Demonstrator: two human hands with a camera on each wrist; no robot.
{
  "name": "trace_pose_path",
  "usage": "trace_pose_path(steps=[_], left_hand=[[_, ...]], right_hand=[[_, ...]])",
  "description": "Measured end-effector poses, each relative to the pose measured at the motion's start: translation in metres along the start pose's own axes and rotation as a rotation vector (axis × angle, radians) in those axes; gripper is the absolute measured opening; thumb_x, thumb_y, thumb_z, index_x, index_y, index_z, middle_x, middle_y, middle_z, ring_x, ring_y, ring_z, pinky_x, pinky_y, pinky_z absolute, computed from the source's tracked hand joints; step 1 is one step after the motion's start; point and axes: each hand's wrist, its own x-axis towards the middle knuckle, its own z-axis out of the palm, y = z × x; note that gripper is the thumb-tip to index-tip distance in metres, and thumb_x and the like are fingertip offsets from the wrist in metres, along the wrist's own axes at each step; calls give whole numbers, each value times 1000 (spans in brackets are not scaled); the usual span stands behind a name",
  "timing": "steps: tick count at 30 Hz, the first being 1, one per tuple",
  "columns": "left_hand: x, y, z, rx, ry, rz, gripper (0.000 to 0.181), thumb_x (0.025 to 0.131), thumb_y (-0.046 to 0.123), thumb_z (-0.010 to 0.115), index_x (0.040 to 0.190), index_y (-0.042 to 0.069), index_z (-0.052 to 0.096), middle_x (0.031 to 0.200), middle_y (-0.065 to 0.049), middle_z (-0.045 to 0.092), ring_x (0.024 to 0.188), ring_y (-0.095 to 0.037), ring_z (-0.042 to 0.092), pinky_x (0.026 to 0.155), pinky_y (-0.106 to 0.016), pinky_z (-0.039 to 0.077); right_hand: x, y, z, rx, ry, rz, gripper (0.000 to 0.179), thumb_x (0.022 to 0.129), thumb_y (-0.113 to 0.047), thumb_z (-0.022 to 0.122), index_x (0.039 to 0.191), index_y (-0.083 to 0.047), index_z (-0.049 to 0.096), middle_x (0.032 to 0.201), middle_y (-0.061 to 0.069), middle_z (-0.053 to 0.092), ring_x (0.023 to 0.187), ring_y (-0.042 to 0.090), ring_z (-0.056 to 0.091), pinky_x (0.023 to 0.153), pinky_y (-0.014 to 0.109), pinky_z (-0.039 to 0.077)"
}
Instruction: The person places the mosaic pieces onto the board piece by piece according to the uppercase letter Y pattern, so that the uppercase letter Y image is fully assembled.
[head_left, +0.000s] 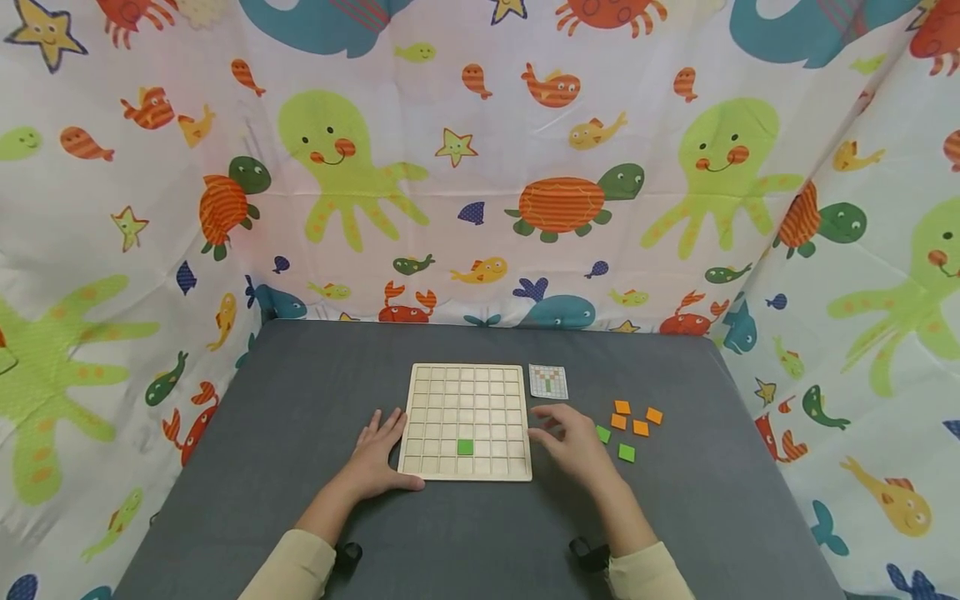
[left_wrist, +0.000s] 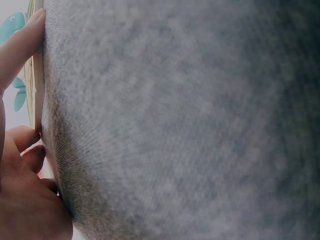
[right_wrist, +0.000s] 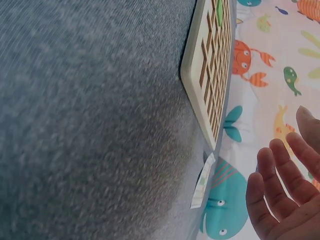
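A pale wooden grid board (head_left: 435,400) lies on the grey table, with one green square tile (head_left: 465,447) in a cell toward its front. My left hand (head_left: 372,461) rests at the board's front left corner, fingers spread along the left side and thumb touching the front edge. Just off the right edge hovers my right hand (head_left: 576,443), its fingers loosely bent. The right wrist view shows nothing in that hand (right_wrist: 287,192). Two loose green tiles (head_left: 626,452) lie to its right, one partly behind the hand. Several orange tiles (head_left: 618,421) lie beyond them.
A small printed card (head_left: 549,382) with a coloured grid pattern lies by the board's back right corner. A curtain (head_left: 465,275) printed with sea animals hangs behind the table (head_left: 300,392) and along both sides.
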Motion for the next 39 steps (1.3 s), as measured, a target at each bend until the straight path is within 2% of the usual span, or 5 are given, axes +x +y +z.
trace_pose_path(steps=[10,19,26,31,39], left_hand=[[1,-1,1,13,-2,0,130,63,60,90,162,10,22,169,-10,16,156,-41,-2,124,-62,8],[1,-2,0,16,-6,-2,130,63,59,91,162,10,23,169,-11,17,156,-41,-2,123,-63,9],[1,-1,1,26,-16,-14,130,63,63,89,162,12,20,170,-8,14,157,-38,-4,124,-61,7],[1,1,-1,7,-3,6,130,64,62,89,162,10,22,170,-10,16,156,-40,-3,124,-62,8],[0,0,-2,13,-3,8,129,65,60,89,162,9,22,169,-11,17,156,-40,-3,124,-62,8]], right_hand=[[-7,13,-9,-15,33,36,36,87,-18,81,122,-12,72,116,6,72,98,24,69,82,40,60],[-14,18,-17,-34,49,39,38,87,-20,81,121,-7,72,114,8,73,98,25,69,82,43,60],[-18,26,-24,-39,88,33,38,85,-17,83,120,-7,72,111,7,73,96,25,70,80,41,60],[-23,30,-28,-41,94,29,38,86,-18,82,120,-6,72,111,10,73,94,24,70,78,41,61],[-33,39,-34,-31,106,79,38,85,-15,83,120,-6,72,112,12,73,95,26,70,80,43,61]])
